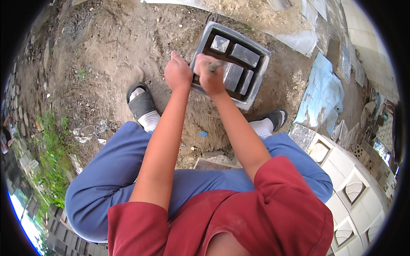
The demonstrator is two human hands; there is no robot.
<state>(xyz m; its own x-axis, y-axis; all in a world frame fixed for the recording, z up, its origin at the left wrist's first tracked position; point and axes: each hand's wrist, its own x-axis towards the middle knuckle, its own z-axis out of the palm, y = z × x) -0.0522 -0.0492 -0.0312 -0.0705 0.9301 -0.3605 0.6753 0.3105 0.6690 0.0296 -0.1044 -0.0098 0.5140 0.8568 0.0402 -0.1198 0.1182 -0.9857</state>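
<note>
Grey tray [260,79] | on rough dirt [115,55] | right: blue sheet [321,91], pale blocks [368,202]

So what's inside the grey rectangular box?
Several raised grey blocks show inside the grey box, with dark gaps between them. The right hand, closed around a blurred object, covers the lower-left part, so whatever lies beneath cannot be seen.

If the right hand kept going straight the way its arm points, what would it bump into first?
Probably the left rim of the grey tray, because the right hand points up and left there. It might pass over the rim, though; its height is hard to tell.
</note>
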